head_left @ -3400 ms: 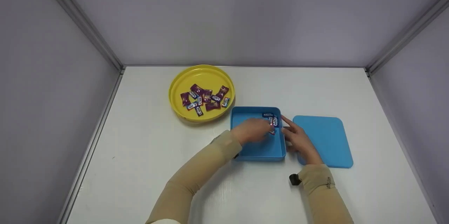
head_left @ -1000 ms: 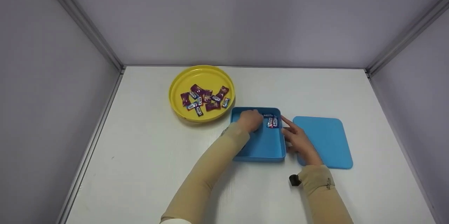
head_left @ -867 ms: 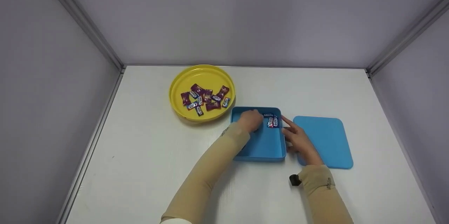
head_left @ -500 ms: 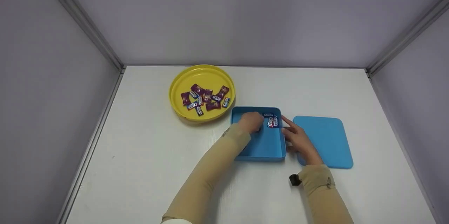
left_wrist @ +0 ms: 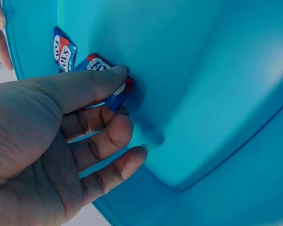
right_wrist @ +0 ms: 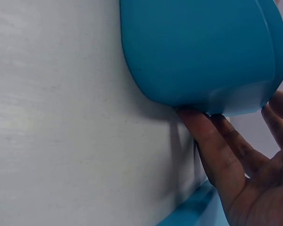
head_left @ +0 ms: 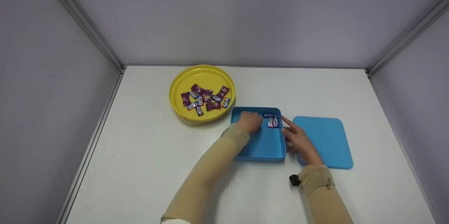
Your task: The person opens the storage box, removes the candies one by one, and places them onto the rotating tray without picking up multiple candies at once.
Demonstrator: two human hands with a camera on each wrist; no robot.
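Now a wrapped candy [left_wrist: 114, 89] sits pinched in the left hand [left_wrist: 52, 141] grip.

Blue box [head_left: 261, 146], blue lid [head_left: 326, 143], yellow plate [head_left: 182, 80], purple candies [head_left: 205, 98]
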